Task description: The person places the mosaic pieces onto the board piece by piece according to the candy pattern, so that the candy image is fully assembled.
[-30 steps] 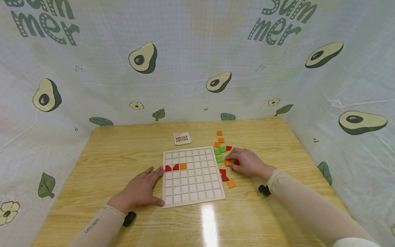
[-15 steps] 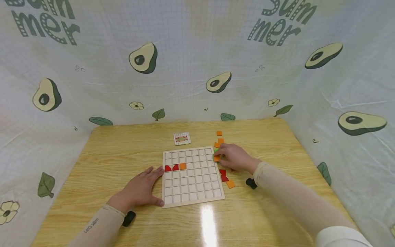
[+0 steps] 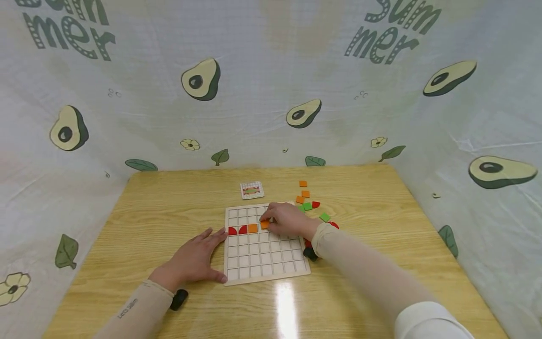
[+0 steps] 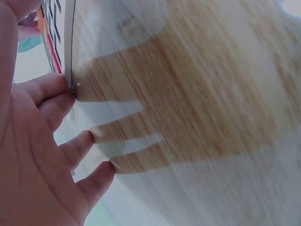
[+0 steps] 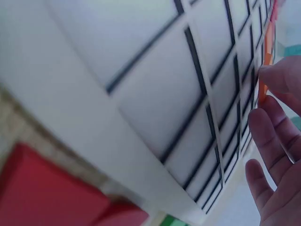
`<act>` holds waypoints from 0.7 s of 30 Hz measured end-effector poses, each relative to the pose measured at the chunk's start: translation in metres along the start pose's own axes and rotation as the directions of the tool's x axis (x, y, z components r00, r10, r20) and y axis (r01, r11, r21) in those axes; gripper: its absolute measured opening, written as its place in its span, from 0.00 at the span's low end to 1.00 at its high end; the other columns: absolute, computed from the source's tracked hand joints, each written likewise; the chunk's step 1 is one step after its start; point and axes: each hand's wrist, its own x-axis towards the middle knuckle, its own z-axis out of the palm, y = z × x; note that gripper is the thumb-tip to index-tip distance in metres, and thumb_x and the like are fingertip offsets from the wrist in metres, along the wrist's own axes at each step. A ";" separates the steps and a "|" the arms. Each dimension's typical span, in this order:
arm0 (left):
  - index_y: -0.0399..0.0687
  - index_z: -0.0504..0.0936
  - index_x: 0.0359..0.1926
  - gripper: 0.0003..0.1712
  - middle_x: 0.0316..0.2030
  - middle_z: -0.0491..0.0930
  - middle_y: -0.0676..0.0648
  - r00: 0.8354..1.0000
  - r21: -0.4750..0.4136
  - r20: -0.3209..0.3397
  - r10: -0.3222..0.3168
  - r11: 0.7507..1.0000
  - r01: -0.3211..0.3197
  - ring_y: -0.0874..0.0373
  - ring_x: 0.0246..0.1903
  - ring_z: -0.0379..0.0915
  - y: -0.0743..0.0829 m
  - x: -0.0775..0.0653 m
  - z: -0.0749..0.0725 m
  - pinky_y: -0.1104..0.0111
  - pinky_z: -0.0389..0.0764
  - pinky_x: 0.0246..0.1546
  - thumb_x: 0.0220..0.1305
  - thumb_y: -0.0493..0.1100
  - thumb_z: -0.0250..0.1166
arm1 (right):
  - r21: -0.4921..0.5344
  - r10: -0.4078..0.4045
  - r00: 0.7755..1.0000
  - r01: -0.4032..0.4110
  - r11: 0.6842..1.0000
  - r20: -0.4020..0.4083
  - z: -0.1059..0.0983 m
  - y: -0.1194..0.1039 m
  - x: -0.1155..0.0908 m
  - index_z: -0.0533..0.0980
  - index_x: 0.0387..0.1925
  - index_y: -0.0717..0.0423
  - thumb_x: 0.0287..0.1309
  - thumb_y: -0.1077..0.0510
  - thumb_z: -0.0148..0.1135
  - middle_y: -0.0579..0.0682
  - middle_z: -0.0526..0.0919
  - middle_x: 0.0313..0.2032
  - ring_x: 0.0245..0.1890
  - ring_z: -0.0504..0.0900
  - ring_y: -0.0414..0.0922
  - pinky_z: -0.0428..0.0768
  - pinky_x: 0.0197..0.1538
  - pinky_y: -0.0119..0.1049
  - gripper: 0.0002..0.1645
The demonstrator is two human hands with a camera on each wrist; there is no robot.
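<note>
A pale gridded board (image 3: 264,259) lies on the wooden table. My left hand (image 3: 190,261) rests at its left edge, thumb and fingers spread, fingertips touching the rim; in the left wrist view other fingertips meet the tabletop. Over the board's upper middle, my right hand (image 3: 288,219) pinches an orange square tile (image 3: 264,225) between thumb and fingers. The right wrist view shows that tile edge-on at the grid. In the same row sit two red curved-edge tiles (image 3: 243,230) and another orange square (image 3: 252,228). The right forearm hides part of the board's right edge.
A small pattern card (image 3: 252,190) lies behind the board. Several loose tiles are to the right: orange squares (image 3: 305,193), green squares (image 3: 324,217) and red pieces (image 3: 316,205). A patterned cloth (image 3: 254,94) rises behind the table.
My right hand has moved left from the loose tiles onto the board, carrying the orange tile. A green square now shows farther right among the loose tiles. My left hand stays in place.
</note>
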 end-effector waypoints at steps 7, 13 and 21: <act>0.49 0.63 0.76 0.69 0.75 0.58 0.49 1.000 0.011 0.002 0.003 1.000 -0.003 0.39 0.73 0.48 0.000 0.001 0.000 0.41 0.60 0.65 0.36 0.78 0.73 | -0.020 -0.024 1.000 0.024 1.000 -0.005 0.004 -0.003 0.001 0.85 0.52 0.46 0.63 0.57 0.63 0.41 0.80 0.45 0.38 0.78 0.38 0.77 0.45 0.34 0.16; 0.50 0.63 0.76 0.70 0.75 0.57 0.50 1.000 0.018 0.000 -0.005 1.000 0.005 0.40 0.73 0.48 -0.002 0.001 0.002 0.42 0.60 0.65 0.35 0.79 0.74 | -0.018 -0.001 1.000 0.001 1.000 0.018 0.003 -0.008 0.002 0.84 0.53 0.45 0.63 0.57 0.63 0.41 0.80 0.47 0.39 0.77 0.38 0.77 0.45 0.34 0.17; 0.51 0.63 0.76 0.70 0.75 0.57 0.51 1.000 0.012 -0.004 -0.003 1.000 0.003 0.40 0.73 0.48 -0.002 0.002 0.004 0.42 0.61 0.65 0.34 0.78 0.74 | -0.031 0.032 0.999 -0.031 0.999 0.026 0.005 -0.012 0.003 0.83 0.54 0.45 0.63 0.56 0.63 0.41 0.80 0.49 0.38 0.77 0.38 0.77 0.46 0.35 0.18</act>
